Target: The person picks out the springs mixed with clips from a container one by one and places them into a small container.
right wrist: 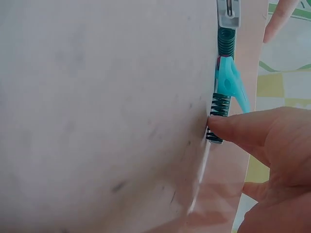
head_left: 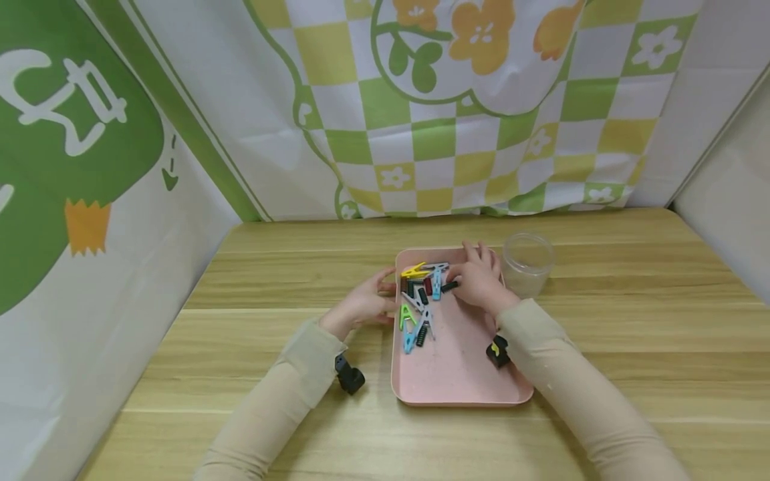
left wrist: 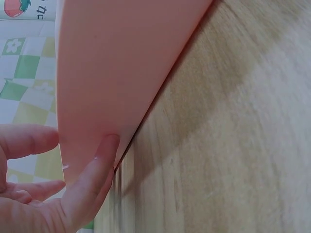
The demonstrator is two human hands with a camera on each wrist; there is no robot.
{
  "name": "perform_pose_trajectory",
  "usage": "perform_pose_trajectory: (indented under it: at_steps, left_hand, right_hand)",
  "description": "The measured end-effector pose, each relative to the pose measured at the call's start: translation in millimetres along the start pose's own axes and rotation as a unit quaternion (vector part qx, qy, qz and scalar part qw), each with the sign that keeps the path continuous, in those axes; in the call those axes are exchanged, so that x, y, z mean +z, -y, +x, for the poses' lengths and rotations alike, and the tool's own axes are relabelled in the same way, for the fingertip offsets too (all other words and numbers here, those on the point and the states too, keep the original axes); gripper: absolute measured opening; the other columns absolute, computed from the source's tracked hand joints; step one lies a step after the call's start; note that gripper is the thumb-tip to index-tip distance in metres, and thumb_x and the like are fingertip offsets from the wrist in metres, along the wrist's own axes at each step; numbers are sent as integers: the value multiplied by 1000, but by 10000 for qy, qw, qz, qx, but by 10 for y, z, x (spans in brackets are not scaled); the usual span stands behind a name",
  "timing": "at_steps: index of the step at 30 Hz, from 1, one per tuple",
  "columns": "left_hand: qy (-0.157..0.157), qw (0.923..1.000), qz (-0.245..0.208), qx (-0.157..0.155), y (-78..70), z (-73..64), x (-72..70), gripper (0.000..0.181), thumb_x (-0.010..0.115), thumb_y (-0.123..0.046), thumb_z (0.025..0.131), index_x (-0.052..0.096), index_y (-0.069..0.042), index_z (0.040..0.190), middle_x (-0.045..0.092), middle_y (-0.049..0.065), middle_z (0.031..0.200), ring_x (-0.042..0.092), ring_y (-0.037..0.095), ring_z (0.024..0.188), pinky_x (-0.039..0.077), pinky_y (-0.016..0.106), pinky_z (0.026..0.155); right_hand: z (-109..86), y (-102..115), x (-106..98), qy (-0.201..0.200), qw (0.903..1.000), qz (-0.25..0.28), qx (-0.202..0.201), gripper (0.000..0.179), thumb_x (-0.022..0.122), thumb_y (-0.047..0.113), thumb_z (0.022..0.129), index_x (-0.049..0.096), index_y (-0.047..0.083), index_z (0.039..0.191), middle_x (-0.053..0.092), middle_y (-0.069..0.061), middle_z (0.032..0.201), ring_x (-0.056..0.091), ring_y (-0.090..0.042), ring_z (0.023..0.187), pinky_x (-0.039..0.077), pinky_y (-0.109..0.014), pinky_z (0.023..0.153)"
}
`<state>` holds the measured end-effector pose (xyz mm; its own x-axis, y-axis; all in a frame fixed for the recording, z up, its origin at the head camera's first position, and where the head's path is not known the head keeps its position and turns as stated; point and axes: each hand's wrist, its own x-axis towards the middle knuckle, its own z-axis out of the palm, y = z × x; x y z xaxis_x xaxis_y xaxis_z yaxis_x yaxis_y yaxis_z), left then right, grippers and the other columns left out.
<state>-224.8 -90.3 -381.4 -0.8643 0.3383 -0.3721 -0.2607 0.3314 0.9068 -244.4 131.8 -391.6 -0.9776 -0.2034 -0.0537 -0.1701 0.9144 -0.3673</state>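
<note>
A shallow pink tray point(head_left: 463, 374) lies between the hands. My left hand point(head_left: 368, 300) is at its left side, with one digit resting on the tray's outer wall point(left wrist: 112, 63) and other fingertips right at the rim. My right hand point(head_left: 481, 280) reaches into the far right of the tray. One straight digit of it touches a dark green spring-like coil point(right wrist: 218, 104), and other fingers extend by the far rim. Beside that coil is a light blue clothespin point(head_left: 436, 284). Yellow point(head_left: 414, 270), grey point(head_left: 428, 321) and green clothespins point(head_left: 407, 316) lie with more dark coils at the tray's left.
A clear plastic jar point(head_left: 529, 257) stands just beyond the tray's right rim, close to my right hand. The wooden table point(head_left: 289, 267) ends at a wall hung with a checked, flowered cloth point(head_left: 433, 140). Black cameras are worn at both wrists.
</note>
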Motion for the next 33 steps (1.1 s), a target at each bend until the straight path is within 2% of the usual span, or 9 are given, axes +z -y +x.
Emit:
perform_pose_trajectory:
  at_steps: [23, 33]
  left_hand:
    - [-41, 10000, 42, -41, 6, 2, -2, 80, 55, 9, 87, 18, -17, 152, 34, 22, 147, 52, 37, 119, 55, 45, 87]
    - [18, 10000, -2, -6, -11, -10, 4, 80, 55, 10, 87, 17, -16, 152, 34, 23, 146, 52, 38, 119, 55, 47, 88]
  right_hand:
    - [7, -11, 16, -44, 10000, 72, 28, 11, 74, 12, 80, 73, 14, 90, 11, -20, 157, -3, -45, 142, 0, -64, 113]
    - [-34, 18, -35, -72, 9999, -34, -146, 9, 74, 11, 81, 72, 14, 89, 15, -20, 156, 1, -45, 142, 0, -62, 113]
